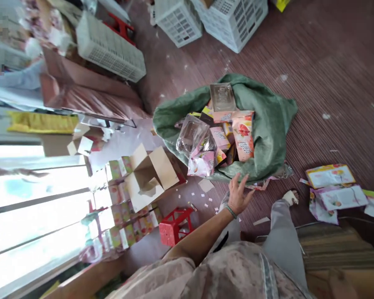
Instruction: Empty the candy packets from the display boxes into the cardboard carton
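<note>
- Top (233,270): mottled dusty pink and brown fabric, a grey-blue strip (267,276) with paler edges running down it
- Left sleeve (177,268): same patterned fabric, ending near the elbow
- Bracelet (231,211): thin, green, round the wrist of the left hand (238,196)
- Trousers (282,236): plain light grey, long-legged
- Footwear (289,197): pale, open over the toes, finer details too small to tell

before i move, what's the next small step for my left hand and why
I'd probably close the left hand on the green sack at its near edge: the fingers are spread beside it, and cartons lie heaped in the open mouth.
</note>
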